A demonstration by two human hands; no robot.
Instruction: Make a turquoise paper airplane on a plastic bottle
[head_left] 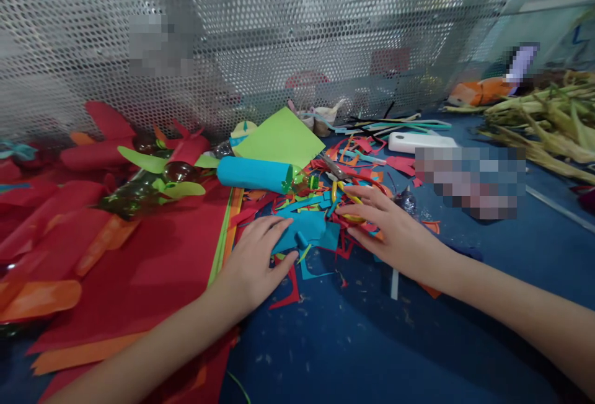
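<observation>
My left hand [258, 261] has its thumb and fingers apart, with the fingertips over the edge of a cut blue paper piece [309, 230]. Whether it presses on the paper I cannot tell. To the right, my right hand [395, 237] spreads its fingers above a heap of paper scraps [344, 246]. Yellow handle loops [349, 196] lie partly hidden at its fingertips. Just beyond them rest scissors [333, 168] with grey blades. Behind the hands, a bottle [255, 173] wrapped in blue paper lies on its side, its green neck pointing right.
Red paper sheets [171, 267] and several paper-covered bottle models [186, 156] fill the left. A lime green sheet [281, 140] lies behind the blue bottle. A white case [421, 142] and dried husks [548, 119] are at right. A perforated metal panel [279, 26] stands behind.
</observation>
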